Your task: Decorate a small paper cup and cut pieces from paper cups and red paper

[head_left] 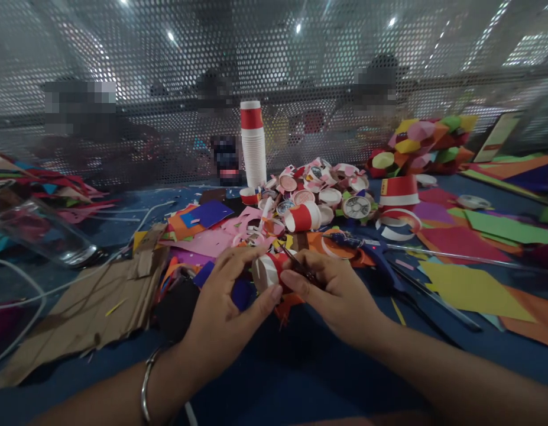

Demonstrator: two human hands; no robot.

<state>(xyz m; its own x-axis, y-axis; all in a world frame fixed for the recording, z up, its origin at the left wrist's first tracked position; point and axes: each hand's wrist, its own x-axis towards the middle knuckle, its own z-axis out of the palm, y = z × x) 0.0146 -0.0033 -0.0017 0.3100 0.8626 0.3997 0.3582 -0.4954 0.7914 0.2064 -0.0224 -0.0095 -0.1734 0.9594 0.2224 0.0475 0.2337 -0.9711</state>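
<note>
Between my two hands is a small red-and-white paper cup (265, 273), lying tilted with its base end to the left. My left hand (232, 296) is closed on it, fingers over the top and thumb underneath. In my right hand (329, 284) is a pair of small dark scissors (300, 263), their blades at the cup's red side. The right thumb lies close to the cup wall. Just beyond my hands a cut red-and-white cup (304, 216) rests on its side by a heap of cut cup bottoms (329, 192).
A tall stack of paper cups (255, 151) stands at the back, before a perforated metal screen (158, 53). Flattened cardboard (91, 302) and a clear glass (56, 236) lie left. Coloured paper sheets (475, 290), a dark blue tool (382, 260) and colourful paper shapes (427, 145) are right.
</note>
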